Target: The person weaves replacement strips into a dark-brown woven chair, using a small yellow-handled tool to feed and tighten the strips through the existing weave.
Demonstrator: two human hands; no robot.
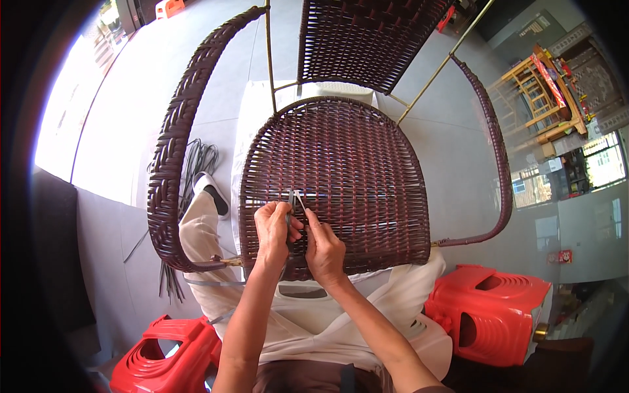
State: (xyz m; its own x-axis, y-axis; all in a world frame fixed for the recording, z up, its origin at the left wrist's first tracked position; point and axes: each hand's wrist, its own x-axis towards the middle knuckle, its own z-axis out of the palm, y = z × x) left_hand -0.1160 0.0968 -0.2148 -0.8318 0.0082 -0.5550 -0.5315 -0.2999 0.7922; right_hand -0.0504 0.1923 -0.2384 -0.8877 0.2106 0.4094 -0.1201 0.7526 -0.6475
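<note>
A dark brown woven chair seat (334, 150) lies in front of me, its rounded edge facing away. Over its near half, my left hand (270, 229) is closed round a grey flat weaving strip (290, 198) that stands up from the fingers. Close beside it, my right hand (324, 252) pinches a thin pale pointed piece (299, 199), too small to tell whether tool or strip end. The two tips nearly meet above the weave. A length of strip trails below my left hand past the seat's near edge.
Woven armrests curve up at the left (171, 137) and right (501, 157), with the woven backrest (367, 39) beyond. Loose grey strips (200, 160) lie on the floor by my shoe (211, 193). Red plastic stools (491, 314) flank me. A wooden frame (544, 92) stands far right.
</note>
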